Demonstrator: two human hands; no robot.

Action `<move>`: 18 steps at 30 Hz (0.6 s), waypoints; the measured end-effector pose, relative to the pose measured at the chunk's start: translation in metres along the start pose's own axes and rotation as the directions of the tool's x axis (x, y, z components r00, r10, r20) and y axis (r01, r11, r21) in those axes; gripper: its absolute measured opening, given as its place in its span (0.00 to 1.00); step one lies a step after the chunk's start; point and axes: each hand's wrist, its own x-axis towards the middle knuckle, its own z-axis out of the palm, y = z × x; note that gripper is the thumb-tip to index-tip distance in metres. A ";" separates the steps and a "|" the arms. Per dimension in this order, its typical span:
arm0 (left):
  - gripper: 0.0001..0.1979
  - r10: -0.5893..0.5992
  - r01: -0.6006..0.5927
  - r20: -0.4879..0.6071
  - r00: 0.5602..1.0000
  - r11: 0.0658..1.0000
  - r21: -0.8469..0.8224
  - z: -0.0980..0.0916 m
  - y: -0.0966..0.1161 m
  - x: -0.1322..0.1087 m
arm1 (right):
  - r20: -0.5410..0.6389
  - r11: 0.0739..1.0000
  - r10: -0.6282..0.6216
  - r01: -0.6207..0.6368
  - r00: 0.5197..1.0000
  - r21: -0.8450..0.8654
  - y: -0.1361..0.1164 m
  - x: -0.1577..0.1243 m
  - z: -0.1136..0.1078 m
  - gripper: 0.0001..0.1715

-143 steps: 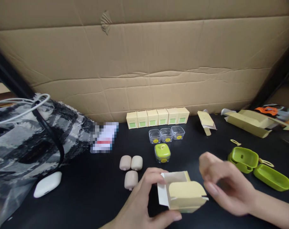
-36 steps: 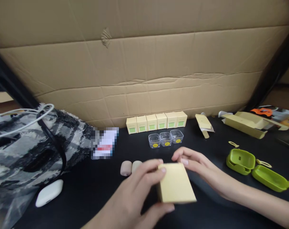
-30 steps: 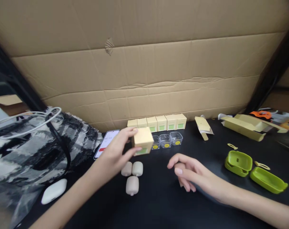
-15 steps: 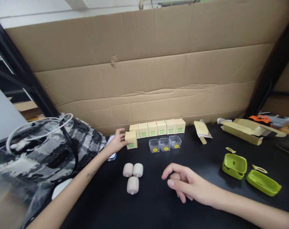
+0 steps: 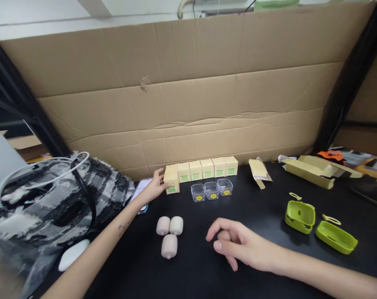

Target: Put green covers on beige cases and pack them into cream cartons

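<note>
My left hand (image 5: 155, 185) grips a small pale-yellow box (image 5: 172, 187) with a green label, its thumb on the front and its fingers at the left side. This box stands in front of the leftmost box of a row of similar boxes (image 5: 195, 171). Beside it, to the right, sit three clear square cups (image 5: 212, 191) with yellow round stickers. My right hand (image 5: 238, 245) hovers over the black table, fingers loosely curled and apart, with nothing in it. Between my arms lie three rounded pale pink and cream pieces (image 5: 169, 246).
On the right are a green case (image 5: 300, 216), a green shallow piece (image 5: 336, 237) and yellow loops (image 5: 331, 219). Opened cartons (image 5: 312, 170) lie behind them. A phone (image 5: 141, 189) and a patterned cloth (image 5: 104, 187) are at left. Cardboard (image 5: 188, 95) walls the back.
My left hand has shifted the box slightly right, so it lines up more closely with the box behind it. My right hand stays nearly in place. The camera view has shifted a little.
</note>
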 end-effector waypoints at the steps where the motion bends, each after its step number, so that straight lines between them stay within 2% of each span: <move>1: 0.17 0.006 -0.006 -0.018 1.000 1.000 0.018 0.001 0.000 0.000 | -0.002 1.000 -0.001 0.001 1.000 -0.011 0.000 0.000 0.000 0.23; 6: 0.17 0.108 -0.081 -0.161 0.981 0.983 0.166 0.003 0.004 -0.002 | -0.032 0.992 -0.007 0.003 0.999 -0.126 -0.006 0.002 -0.003 0.21; 9: 0.25 0.267 -0.189 -0.259 0.928 0.939 0.289 0.010 0.016 -0.018 | -0.135 0.973 -0.049 0.016 0.990 -0.230 -0.026 -0.001 -0.017 0.18; 11: 0.32 0.405 -0.297 -0.270 0.874 0.883 0.364 0.019 0.028 -0.041 | -0.239 0.929 -0.135 0.039 0.962 -0.369 -0.045 -0.008 -0.035 0.14; 12: 0.31 0.469 -0.356 -0.246 0.848 0.849 0.390 0.025 0.033 -0.055 | -0.288 0.885 -0.190 0.037 0.939 -0.463 -0.056 -0.014 -0.047 0.12; 13: 0.29 0.530 -0.418 -0.211 0.822 0.811 0.409 0.031 0.038 -0.071 | -0.312 0.748 -0.287 0.009 0.906 -0.663 -0.065 -0.022 -0.061 0.11; 14: 0.25 0.602 -0.498 -0.136 0.787 0.750 0.436 0.038 0.043 -0.087 | -0.328 0.589 -0.331 -0.078 0.885 -0.804 -0.072 -0.030 -0.076 0.10; 15: 0.23 0.744 -0.655 0.046 0.667 0.556 0.512 0.045 0.045 -0.104 | -0.354 0.464 -0.343 -0.171 0.870 -0.869 -0.076 -0.038 -0.091 0.10; 16: 0.19 0.821 -0.797 0.260 0.508 0.335 0.502 0.053 0.047 -0.119 | -0.388 0.385 -0.306 -0.260 0.869 -0.886 -0.077 -0.047 -0.106 0.11; 17: 0.16 0.808 -0.865 0.430 0.402 0.183 0.466 0.061 0.047 -0.132 | -0.436 0.350 -0.242 -0.342 0.867 -0.872 -0.075 -0.056 -0.120 0.10; 18: 0.12 0.807 -0.901 0.501 0.311 0.084 0.425 0.068 0.047 -0.143 | -0.489 0.340 -0.183 -0.412 0.853 -0.845 -0.071 -0.063 -0.133 0.10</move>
